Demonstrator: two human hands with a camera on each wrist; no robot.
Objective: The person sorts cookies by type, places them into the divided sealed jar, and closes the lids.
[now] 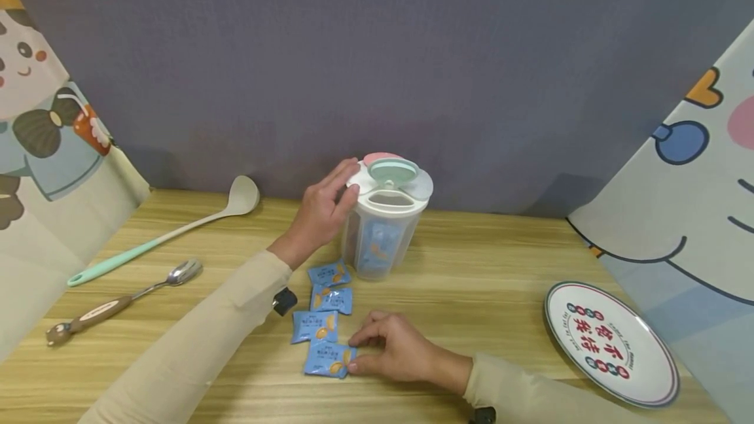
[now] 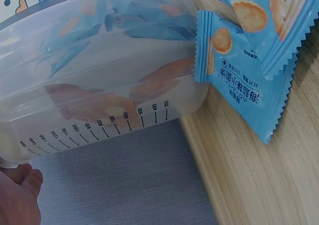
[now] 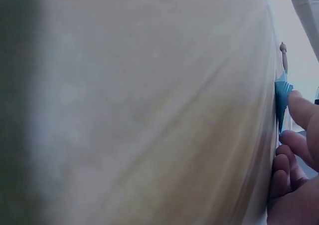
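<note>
A clear storage container (image 1: pixel 383 241) with a white lid stands upright near the back wall, its green flap (image 1: pixel 393 172) raised over an oval opening. My left hand (image 1: pixel 323 209) holds the lid's left edge, fingers on top and thumb at the front rim. Blue and reddish packets show through the container's wall (image 2: pixel 99 130), which bears a printed scale. Several blue biscuit packets lie in a column in front. At the nearest biscuit packet (image 1: pixel 328 359), my right hand (image 1: pixel 403 351) pinches the right end between thumb and forefinger. That packet (image 3: pixel 282 103) shows edge-on in the right wrist view.
To the left lie a ladle (image 1: pixel 177 234) with a mint handle and a fork (image 1: pixel 126 303) with a brown bear-shaped handle. A white plate (image 1: pixel 648 371) with red lettering lies at the right. A grey wall (image 1: pixel 377 57) closes off the back; printed panels flank the table.
</note>
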